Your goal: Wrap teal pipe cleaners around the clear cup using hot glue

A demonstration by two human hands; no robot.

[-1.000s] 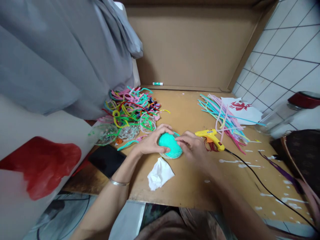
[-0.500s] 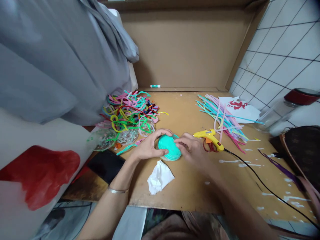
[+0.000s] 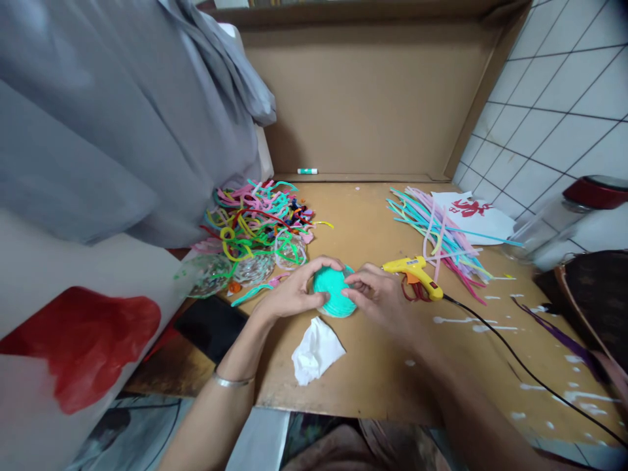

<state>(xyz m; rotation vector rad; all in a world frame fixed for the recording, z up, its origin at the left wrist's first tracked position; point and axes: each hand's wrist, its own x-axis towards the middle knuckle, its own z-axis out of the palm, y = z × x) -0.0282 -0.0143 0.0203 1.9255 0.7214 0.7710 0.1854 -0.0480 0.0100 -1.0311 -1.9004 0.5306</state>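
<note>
A round turquoise disc (image 3: pixel 335 294), its surface ringed like coiled pipe cleaner, is held just above the table between both hands. My left hand (image 3: pixel 297 288) wraps its left side, thumb at the front and fingers over the back rim. At the right edge, my right hand (image 3: pixel 375 291) has thumb and bent forefinger against the disc, closed on its edge. A pale rim shows under the disc. Below it lies a crumpled white tissue (image 3: pixel 316 351). A yellow glue gun (image 3: pixel 415 273) rests just right of my right hand.
Colourful pipe cleaners (image 3: pixel 255 219) are heaped back left, with clear plastic pieces (image 3: pixel 252 267) before them. A black phone-like slab (image 3: pixel 210 327) lies left. Straight pipe cleaners (image 3: pixel 441 232) lie back right, near a clear bottle (image 3: pixel 547 226) and brown bag (image 3: pixel 589 288). A black cord (image 3: pixel 515 356) crosses right.
My right thumb and forefinger have spread slightly apart at the disc's edge. The disc faces up a little more, still in my left hand. The whole view has shifted slightly.
</note>
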